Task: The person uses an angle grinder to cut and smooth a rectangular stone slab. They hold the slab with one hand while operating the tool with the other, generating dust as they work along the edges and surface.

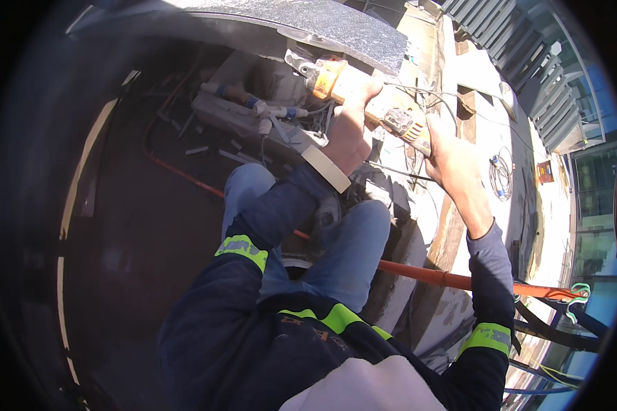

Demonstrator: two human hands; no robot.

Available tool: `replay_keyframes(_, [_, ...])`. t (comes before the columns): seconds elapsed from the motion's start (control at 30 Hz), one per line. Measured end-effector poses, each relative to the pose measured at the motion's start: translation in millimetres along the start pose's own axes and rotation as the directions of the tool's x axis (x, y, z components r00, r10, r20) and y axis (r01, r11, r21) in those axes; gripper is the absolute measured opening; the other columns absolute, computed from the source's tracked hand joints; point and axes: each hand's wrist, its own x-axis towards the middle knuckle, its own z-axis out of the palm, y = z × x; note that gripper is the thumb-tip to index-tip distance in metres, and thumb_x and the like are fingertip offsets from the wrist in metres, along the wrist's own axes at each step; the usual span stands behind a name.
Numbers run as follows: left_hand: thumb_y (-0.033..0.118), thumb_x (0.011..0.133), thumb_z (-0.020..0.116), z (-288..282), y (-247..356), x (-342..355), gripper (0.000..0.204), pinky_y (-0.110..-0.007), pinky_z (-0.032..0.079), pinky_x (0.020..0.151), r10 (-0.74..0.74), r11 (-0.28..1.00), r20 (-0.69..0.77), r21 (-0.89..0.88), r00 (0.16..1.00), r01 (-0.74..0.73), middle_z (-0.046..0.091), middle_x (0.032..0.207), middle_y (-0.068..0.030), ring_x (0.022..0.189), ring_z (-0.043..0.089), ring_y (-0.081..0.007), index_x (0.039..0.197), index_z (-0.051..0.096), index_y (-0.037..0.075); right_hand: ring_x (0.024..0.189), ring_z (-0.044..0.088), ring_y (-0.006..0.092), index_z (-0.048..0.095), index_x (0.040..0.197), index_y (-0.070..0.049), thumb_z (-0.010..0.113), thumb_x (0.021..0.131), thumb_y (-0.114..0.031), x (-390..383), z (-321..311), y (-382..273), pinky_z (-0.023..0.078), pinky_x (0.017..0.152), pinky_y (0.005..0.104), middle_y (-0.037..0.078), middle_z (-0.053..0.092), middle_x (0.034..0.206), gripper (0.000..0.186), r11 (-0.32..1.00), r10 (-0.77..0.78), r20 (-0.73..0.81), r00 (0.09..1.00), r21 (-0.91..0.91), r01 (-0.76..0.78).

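Observation:
Both my hands grip a dusty orange angle grinder [346, 85], held out in front of me in the sunlight. Wrapped round its front body is my left hand [352, 133], fingers closed. My right hand [454, 159] closes on the rear end, next to the cable. A cream ring like a roll of tape [325, 169] sits round my left wrist. The grinder's head lies close under the edge of a dark speckled stone slab [308, 24]; I cannot tell whether they touch. Its disc is not clearly visible.
White and blue plug connectors [277, 111] lie on a pale block at left, with scraps on the dark floor. An orange bar [452, 279] crosses at my right. Beyond are a coiled cable [500, 177], pale dusty boards, and grey metal slats [552, 89].

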Motion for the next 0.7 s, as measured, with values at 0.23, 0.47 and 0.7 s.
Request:
replay_keyframes(0.23, [0.026, 0.108, 0.069, -6.6, -8.5, 3.1, 0.022, -0.04, 0.061, 0.098, 0.013, 1.0, 0.027, -0.015, 1.0, -0.013, 0.074, 0.111, -0.0057, 0.109, 0.075, -0.0183, 0.121, 0.068, 0.009, 0.084, 0.076, 0.0408, 0.053, 0.154, -0.01, 0.084, 0.08, -0.011, -1.7, -6.3, -2.3, 0.061, 0.075, 0.0507, 0.023, 0.075, 0.093, 0.08, 0.998, 0.028, 0.033, 0.999, -0.054, -0.026])
replay_keyframes(0.47, [0.024, 0.106, 0.071, -7.4, 9.0, 11.0, 0.02, -0.043, 0.062, 0.1, 0.069, 0.997, 0.021, -0.022, 0.997, -0.069, 0.074, 0.11, -0.007, 0.11, 0.074, -0.022, 0.119, 0.068, 0.009, 0.089, 0.076, 0.0399, 0.049, 0.157, -0.008, 0.086, 0.079, -0.013, 18.3, 16.8, 4.4, 0.061, 0.079, 0.0498, 0.021, 0.075, 0.099, 0.086, 0.999, -0.046, -0.025, 0.999, -0.027, 0.045])
replay_keyframes(0.7, [0.02, 0.103, 0.072, -30.1, 46.1, 33.8, 0.015, -0.046, 0.064, 0.096, 0.116, 0.991, 0.01, -0.071, 0.993, -0.115, 0.073, 0.107, -0.0078, 0.108, 0.075, -0.0235, 0.114, 0.066, 0.012, 0.08, 0.076, 0.0349, 0.054, 0.145, -0.005, 0.081, 0.081, -0.009, 58.6, 14.8, -29.2, 0.06, 0.069, 0.0477, 0.016, 0.074, 0.087, 0.069, 0.993, -0.107, -0.041, 0.993, -0.05, 0.105])
